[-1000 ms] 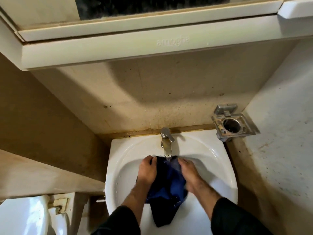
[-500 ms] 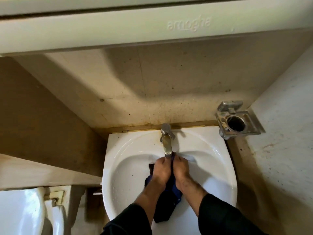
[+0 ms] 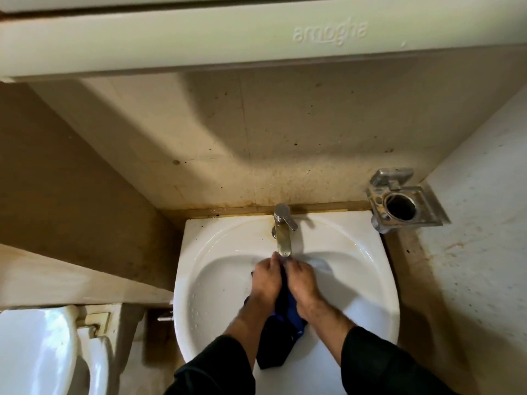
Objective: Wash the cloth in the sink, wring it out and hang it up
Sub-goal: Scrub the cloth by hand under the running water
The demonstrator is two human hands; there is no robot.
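Note:
A dark blue cloth hangs bunched between my two hands inside the white sink. My left hand and my right hand press close together, each gripping the cloth's upper part just under the spout of the metal tap. The cloth's lower end trails down towards the sink's front edge, between my black sleeves. Whether water runs from the tap is not clear.
A metal holder is fixed to the wall at the sink's back right. A white toilet stands at the lower left. A cream cabinet overhangs the sink. A tan ledge runs along the left.
My hands came together from the cloth's two sides to its middle under the tap, bunching the spread cloth into a narrow roll. The view tilted down a little.

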